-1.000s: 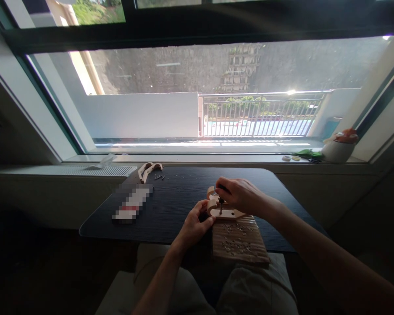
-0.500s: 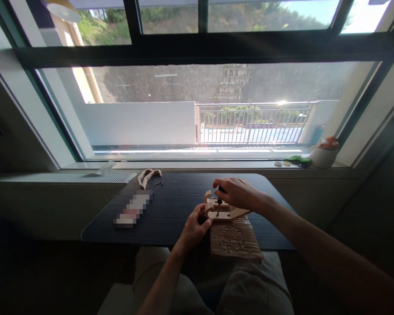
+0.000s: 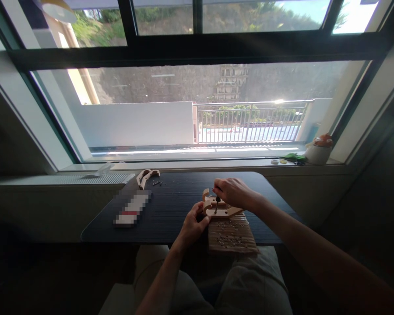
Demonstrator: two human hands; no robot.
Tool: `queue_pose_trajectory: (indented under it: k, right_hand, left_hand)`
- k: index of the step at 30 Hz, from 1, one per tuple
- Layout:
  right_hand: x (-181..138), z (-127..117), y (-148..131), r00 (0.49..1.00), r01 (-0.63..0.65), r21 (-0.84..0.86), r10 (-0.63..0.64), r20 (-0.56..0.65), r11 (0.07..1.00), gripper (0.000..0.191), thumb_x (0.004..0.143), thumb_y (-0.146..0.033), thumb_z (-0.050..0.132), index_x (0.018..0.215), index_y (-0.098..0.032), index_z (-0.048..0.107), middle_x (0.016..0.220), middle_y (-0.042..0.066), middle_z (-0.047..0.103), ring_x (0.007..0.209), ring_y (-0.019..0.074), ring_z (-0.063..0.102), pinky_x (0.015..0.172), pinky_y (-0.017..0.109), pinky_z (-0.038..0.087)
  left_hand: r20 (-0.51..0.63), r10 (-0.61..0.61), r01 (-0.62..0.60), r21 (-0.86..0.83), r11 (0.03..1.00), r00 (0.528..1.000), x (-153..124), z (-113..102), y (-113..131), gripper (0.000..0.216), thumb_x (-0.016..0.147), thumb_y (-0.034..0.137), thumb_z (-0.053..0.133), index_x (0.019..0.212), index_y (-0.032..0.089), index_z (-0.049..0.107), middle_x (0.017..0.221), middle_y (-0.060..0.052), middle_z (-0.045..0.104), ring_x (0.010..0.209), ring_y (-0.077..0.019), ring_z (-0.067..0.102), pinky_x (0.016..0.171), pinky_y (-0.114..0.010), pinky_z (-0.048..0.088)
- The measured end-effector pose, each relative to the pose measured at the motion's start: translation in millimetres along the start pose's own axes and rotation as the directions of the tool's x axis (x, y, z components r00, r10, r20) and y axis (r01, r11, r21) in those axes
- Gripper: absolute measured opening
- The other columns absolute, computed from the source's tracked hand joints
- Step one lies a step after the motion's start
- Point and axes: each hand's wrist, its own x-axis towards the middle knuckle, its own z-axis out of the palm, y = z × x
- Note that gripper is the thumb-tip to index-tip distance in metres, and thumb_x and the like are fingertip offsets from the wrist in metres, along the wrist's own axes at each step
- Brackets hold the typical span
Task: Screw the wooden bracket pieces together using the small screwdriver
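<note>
My right hand is closed around the dark handle of a screwdriver, whose shaft points down at a hole in a pale wooden hook-shaped piece. My left hand grips the curled left end of that wooden piece between thumb and fingers. A second, similar wooden piece shows just behind it, partly hidden by my right hand. Both lie over a brown ridged board, which has many small metal bits scattered on it and reaches past the table's near edge.
On the dark table, a loose pair of curved wooden pieces lies at the back left, with a few screws beside it. A blurred-out pale item lies at left. A white pot stands on the windowsill.
The view has shifted slightly. My right hand has turned a little around the screwdriver handle; my left hand keeps its hold on the wooden piece.
</note>
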Motion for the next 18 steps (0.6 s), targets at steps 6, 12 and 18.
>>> queue_pose_trajectory:
  k: [6, 12, 18]
  right_hand:
    - [-0.5, -12.3, 2.0, 0.999, 0.024, 0.028, -0.025, 0.023, 0.999, 0.033, 0.088, -0.044, 0.039, 0.101, -0.019, 0.057, 0.080, 0.007, 0.067, 0.074, 0.0213, 0.062, 0.057, 0.027, 0.032]
    - [-2.1, -18.0, 4.8, 0.994, 0.102, 0.042, -0.103, 0.023, 0.994, 0.025, 0.087, -0.035, 0.041, 0.096, -0.022, 0.061, 0.083, 0.005, 0.068, 0.074, 0.0193, 0.061, 0.058, 0.026, 0.033]
    - [-1.8, -7.8, 6.2, 0.996, 0.089, 0.051, -0.089, 0.006, 0.995, 0.025, 0.089, -0.032, 0.039, 0.091, -0.018, 0.060, 0.085, 0.007, 0.067, 0.074, 0.0186, 0.060, 0.059, 0.025, 0.033]
  left_hand:
    - [0.001, -0.003, 0.003, 0.010, 1.000, 1.000, 0.1, -0.7, -1.6, 0.041, 0.076, 0.020, 0.058, 0.116, 0.017, 0.047, 0.115, -0.008, 0.061, 0.107, -0.0205, 0.057, 0.096, -0.037, 0.042]
    - [0.002, -0.011, 0.011, 0.013, 1.000, 1.000, 0.3, -0.4, -1.6, 0.042, 0.076, 0.021, 0.059, 0.116, 0.017, 0.047, 0.113, -0.008, 0.062, 0.106, -0.0208, 0.058, 0.094, -0.036, 0.044]
    - [-0.001, -0.014, 0.014, 0.029, 0.999, 1.000, -0.6, -0.3, 0.6, 0.041, 0.076, 0.021, 0.058, 0.116, 0.018, 0.048, 0.110, -0.006, 0.063, 0.104, -0.0198, 0.058, 0.093, -0.036, 0.045]
